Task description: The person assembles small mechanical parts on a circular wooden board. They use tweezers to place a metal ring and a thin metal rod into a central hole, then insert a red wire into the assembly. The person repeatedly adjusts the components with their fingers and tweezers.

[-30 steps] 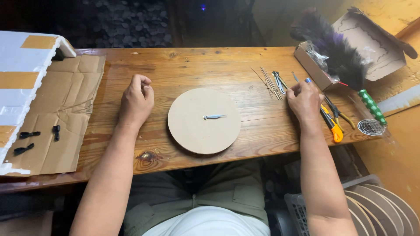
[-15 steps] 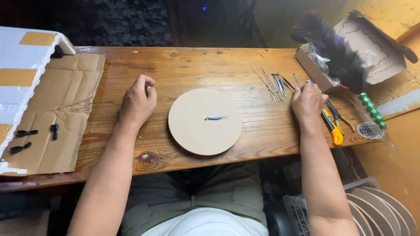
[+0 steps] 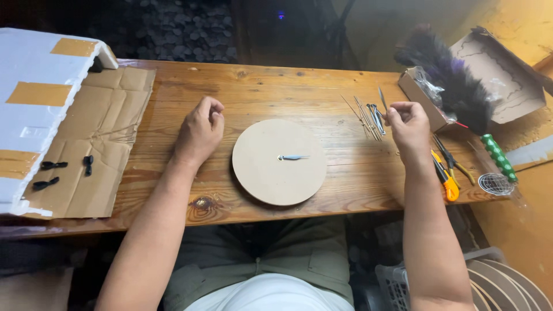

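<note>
Pinching thin metal clock hand [image 3: 382, 99] in right hand [image 3: 408, 124] grip, above loose pile

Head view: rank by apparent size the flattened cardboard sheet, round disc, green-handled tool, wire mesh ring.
Largest to smallest as they look:
1. Flattened cardboard sheet, partly under the white foam.
2. Round disc.
3 and 4. Green-handled tool and wire mesh ring: one long and thin, the other compact, too close to rank.
</note>
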